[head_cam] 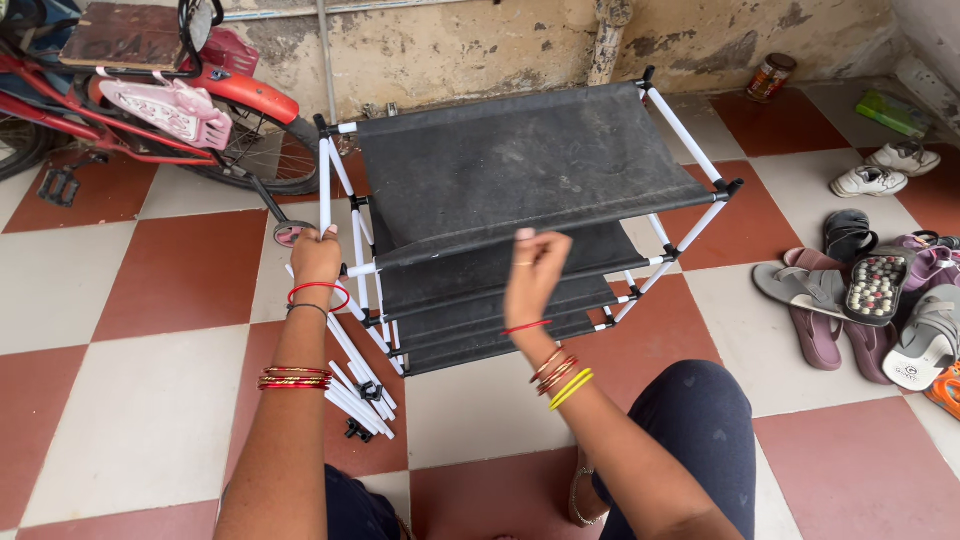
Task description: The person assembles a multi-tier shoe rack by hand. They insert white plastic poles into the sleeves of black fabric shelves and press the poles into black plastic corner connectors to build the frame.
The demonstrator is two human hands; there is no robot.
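- Head view looks down on a shoe rack (pixel 520 190) of white tubes and black fabric shelves, standing on a red and cream checked tile floor (pixel 140 400), close to a stained wall (pixel 480 45).
- Four fabric tiers show, the top one broad and dusty, the lower ones stepping down toward the person.
- Her left hand (pixel 316 258) is at the rack's near left corner, fingers curled against the white upright tube there; whether it truly grips the tube or only presses on it, I cannot tell from this angle.
- Her right hand (pixel 535 275) is raised in front of the second shelf's front edge, fingers bent and loosely gathered, holding nothing that I can see; it seems just clear of the fabric.
- Both wrists carry red thread and red and yellow bangles.
- Spare white tubes (pixel 358 385) with black connectors lie in a loose bundle on the floor, just beside the rack's left foot and under the left forearm.
- A red bicycle (pixel 150 90) with a pink part leans at the upper left, near the rack's back corner.
- To the right, well apart from the rack, lie sandals and slippers (pixel 850 300) in a heap, with white sneakers (pixel 885 170) farther back.
- A small jar (pixel 770 75) stands by the wall at the upper right.
- Her knee in dark trousers (pixel 700 430) shows at the lower right.
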